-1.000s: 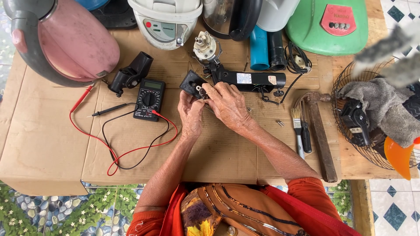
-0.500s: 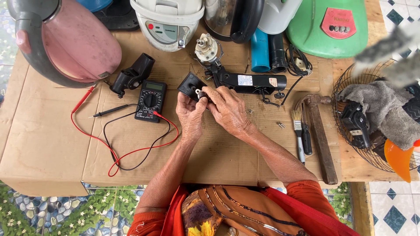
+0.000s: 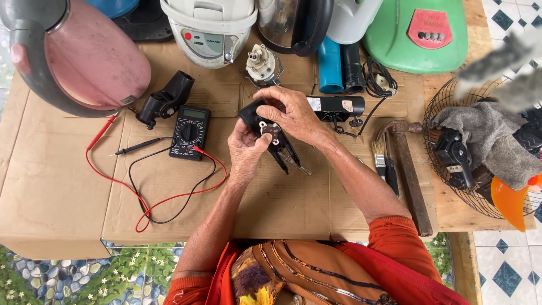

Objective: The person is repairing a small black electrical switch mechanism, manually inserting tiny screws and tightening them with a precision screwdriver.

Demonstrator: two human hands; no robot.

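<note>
we hold a black plastic part [image 3: 265,121] up over the middle of the worktop [image 3: 68,186], which is covered in flattened cardboard. our left hand [image 3: 247,149] grips it from below, thumb pressed near a small round metal fitting on its face; our right hand [image 3: 293,116] closes over its top edge, hiding most of its shape. two thin black prongs [image 3: 287,158] stick out beneath the hands, and we cannot make out whether they belong to the part or lie on the cardboard. just left sits a black multimeter [image 3: 189,131], its red and black leads [image 3: 152,197] looping across the cardboard. behind the right hand a long black housing [image 3: 339,105] is partly covered. a hammer [image 3: 409,169] and a small brush [image 3: 381,161] lie to the right. a pink kettle [image 3: 84,53] and a wire fan guard [image 3: 446,186] are cut off by the frame edges.
</note>
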